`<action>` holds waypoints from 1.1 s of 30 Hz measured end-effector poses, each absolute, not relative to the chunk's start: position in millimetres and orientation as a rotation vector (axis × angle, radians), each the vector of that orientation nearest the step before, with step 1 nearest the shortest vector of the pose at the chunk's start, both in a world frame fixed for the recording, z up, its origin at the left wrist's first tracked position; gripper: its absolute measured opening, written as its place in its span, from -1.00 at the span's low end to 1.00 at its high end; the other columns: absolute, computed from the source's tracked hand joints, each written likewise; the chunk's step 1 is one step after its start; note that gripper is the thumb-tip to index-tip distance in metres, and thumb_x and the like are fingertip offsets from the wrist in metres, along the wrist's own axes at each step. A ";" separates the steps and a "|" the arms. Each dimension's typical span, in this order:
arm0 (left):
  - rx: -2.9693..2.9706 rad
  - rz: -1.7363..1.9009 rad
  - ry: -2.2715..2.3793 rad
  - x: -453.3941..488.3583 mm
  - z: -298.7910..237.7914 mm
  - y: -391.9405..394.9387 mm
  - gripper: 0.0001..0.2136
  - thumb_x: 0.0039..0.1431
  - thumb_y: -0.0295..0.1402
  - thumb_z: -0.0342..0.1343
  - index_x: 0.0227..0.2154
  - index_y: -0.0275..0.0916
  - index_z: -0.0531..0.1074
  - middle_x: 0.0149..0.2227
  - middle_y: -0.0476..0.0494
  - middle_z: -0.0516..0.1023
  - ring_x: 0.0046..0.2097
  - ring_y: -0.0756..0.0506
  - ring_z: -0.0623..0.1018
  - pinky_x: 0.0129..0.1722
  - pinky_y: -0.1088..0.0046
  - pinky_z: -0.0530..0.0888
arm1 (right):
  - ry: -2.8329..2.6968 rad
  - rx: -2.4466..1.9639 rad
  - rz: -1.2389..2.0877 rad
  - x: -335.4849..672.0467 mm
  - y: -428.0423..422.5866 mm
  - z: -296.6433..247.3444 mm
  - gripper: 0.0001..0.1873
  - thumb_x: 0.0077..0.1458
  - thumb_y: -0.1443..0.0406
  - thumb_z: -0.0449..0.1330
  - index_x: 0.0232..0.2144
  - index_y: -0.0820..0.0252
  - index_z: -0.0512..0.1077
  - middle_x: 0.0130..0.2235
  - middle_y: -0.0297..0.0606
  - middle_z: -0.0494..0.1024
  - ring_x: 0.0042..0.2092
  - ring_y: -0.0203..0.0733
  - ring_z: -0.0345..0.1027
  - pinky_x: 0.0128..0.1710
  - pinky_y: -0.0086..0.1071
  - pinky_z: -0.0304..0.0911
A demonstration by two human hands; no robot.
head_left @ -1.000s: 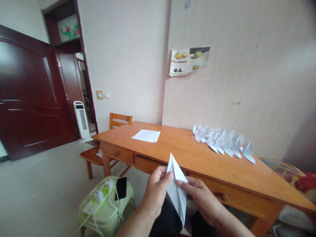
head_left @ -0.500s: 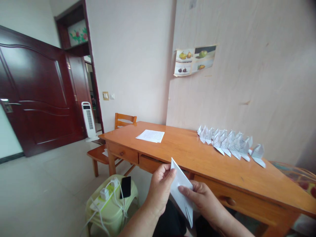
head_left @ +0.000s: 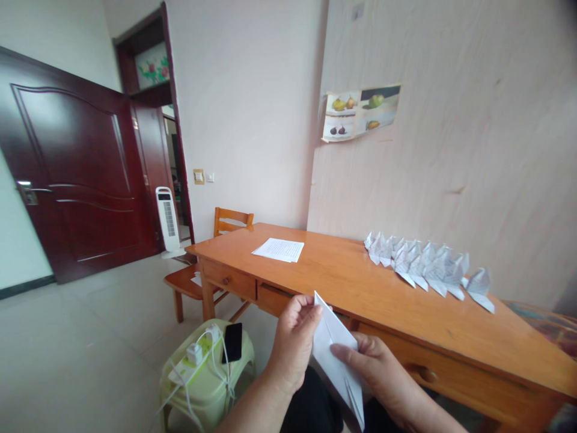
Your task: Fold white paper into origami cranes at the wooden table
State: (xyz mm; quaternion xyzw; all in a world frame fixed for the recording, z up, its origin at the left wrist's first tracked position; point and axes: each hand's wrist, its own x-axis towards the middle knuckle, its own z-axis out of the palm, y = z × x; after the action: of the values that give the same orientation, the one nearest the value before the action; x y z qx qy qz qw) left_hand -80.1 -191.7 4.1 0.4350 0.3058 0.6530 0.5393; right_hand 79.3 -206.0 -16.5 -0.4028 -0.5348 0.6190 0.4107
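Observation:
Both my hands hold one folded white paper piece [head_left: 337, 355], a long pointed shape, in front of my lap below the table's near edge. My left hand [head_left: 293, 343] pinches its upper left edge near the tip, thumb on top. My right hand [head_left: 374, 370] grips the right side, with the thumb pressed across the paper's middle. On the wooden table [head_left: 360, 288], a row of several finished folded paper figures [head_left: 428, 270] stands near the wall. A flat stack of white sheets [head_left: 279, 249] lies at the table's far left end.
A pale green plastic stool [head_left: 202, 385] to my left carries a power strip with white cables and a black phone [head_left: 232, 343]. A wooden chair [head_left: 211, 252] stands at the table's far end. Behind it are a white tower fan [head_left: 166, 219] and a dark red door [head_left: 76, 186].
The paper piece has sunk lower and tilted, its tip leaning left. My right thumb has slid across its middle. The view has shifted slightly left.

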 end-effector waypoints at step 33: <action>0.930 1.546 0.669 -87.6 16.1 -192.4 -0.74 -0.01 -0.23 0.41 -0.34 -0.30 0.55 -0.26 -0.19 0.64 -0.32 -0.02 0.51 -0.30 0.51 0.38 | -1.454 -0.923 1.596 80.2 -210.1 -10.6 -0.50 -0.04 -0.06 0.38 -0.52 0.23 0.37 -0.59 -0.40 0.37 -0.57 -0.42 0.09 -0.54 -0.49 -0.01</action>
State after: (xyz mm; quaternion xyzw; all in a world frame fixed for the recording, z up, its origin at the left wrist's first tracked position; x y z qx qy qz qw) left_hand -87.6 -192.4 16.1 0.3963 0.2853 0.6592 0.5719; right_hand 80.2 -210.1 -10.6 -0.3625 -0.5711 0.6270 0.3864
